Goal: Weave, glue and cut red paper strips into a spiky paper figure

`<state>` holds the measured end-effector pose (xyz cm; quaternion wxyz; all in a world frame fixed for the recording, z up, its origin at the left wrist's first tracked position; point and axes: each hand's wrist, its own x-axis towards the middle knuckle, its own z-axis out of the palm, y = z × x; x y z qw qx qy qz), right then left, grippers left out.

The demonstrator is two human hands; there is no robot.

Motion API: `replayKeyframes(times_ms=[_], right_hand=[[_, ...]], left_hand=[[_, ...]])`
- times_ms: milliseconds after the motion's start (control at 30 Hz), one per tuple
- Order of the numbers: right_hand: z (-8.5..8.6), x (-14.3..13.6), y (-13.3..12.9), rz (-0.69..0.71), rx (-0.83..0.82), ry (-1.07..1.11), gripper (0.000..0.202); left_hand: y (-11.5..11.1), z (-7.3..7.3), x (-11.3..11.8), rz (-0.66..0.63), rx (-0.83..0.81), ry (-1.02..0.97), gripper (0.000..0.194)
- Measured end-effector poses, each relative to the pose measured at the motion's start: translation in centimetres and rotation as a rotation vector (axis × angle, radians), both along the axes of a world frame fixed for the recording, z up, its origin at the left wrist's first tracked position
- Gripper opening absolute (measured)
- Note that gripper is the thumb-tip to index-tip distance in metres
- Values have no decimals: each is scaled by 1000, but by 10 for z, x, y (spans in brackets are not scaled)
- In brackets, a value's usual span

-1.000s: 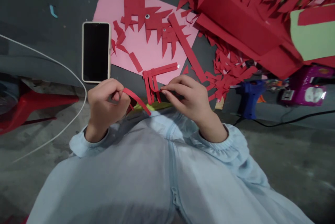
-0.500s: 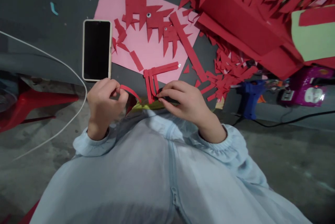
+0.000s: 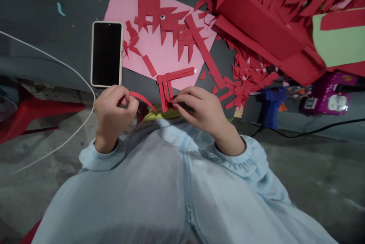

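Observation:
My left hand [image 3: 115, 107] is closed in a pinch on one end of a thin curved red strip [image 3: 142, 98], paper or foam by its look. The strip's other end reaches toward the table edge. My right hand [image 3: 199, 109] is also closed, its fingertips pinching at the lower end of a red strip [image 3: 170, 90]. That strip is one of several in a small red strip piece [image 3: 176, 74] lying at the near edge of a pink sheet [image 3: 167, 59]. Red cut-out creatures with googly eyes [image 3: 149, 4] rest farther up the sheet.
A phone [image 3: 107, 53] lies left of the sheet. Red scraps [image 3: 251, 80] and a large folded red sheet [image 3: 265, 27] cover the right side. A blue glue gun [image 3: 269, 107] and a purple package [image 3: 330, 95] sit far right. A white cable [image 3: 68, 69] crosses the left.
Both hands keep nearly the same place and grip. The view has shifted very slightly; the strips look almost unchanged.

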<state>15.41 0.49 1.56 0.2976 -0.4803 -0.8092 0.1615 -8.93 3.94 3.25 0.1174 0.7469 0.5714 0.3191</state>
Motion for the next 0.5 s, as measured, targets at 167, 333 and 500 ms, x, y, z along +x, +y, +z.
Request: replayKeyframes(times_ms=[167, 333, 500], right_hand=[[4, 1, 8, -217, -93, 169, 8], [2, 3, 19, -361, -189, 270, 6], [1, 4, 24, -391, -236, 257, 5]], left_hand=[[4, 10, 13, 129, -101, -179, 25], [4, 7, 29, 150, -96, -287, 22], [0, -8, 32, 54, 40, -66, 22]])
